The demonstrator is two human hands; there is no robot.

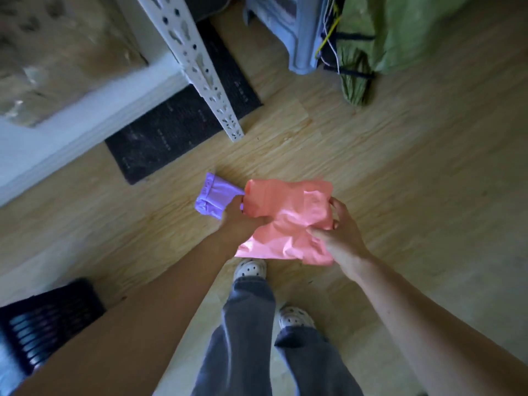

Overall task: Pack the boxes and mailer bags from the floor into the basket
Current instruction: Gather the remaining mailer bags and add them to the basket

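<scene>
Two mailer bags are up off the floor (400,172) and in your hands, held out in front of you above your feet. Your right hand (340,238) pinches the pink mailer bag (288,215) at its right edge, thumb pressed on top and fingers (335,205) curled round the edge. The pink one is crumpled and spread btw both hands, w/ its lower part hanging toward your shoes.

Your left hand (240,221) sits at the pink bag's left side and grips the purple mailer bag (213,195), which sticks out up-left past the knuckles, folded over on itself. The left fingers are mostly hidden under the two bags, so you can't tell if they also clamp the pink one, though it does touch that hand. The two bags meet just beside the left hand.

The basket (48,315) is black and slatted, on the floor at bottom left, well apart from both bags and partly cut off by the frame edge. Its contents are too blurred to read.

Other stuff:
- A black mat (183,130) lies flat on the wood floor ahead of you.
- A white perforated shelf post (197,64) comes down at the mat's near edge.
- A green sack (400,38) is at top right, beside a pale plastic stand (297,35), w/ yellow and white cords btw them.
- White clogs (250,268) and grey jeans (245,324) show below the bags.
</scene>
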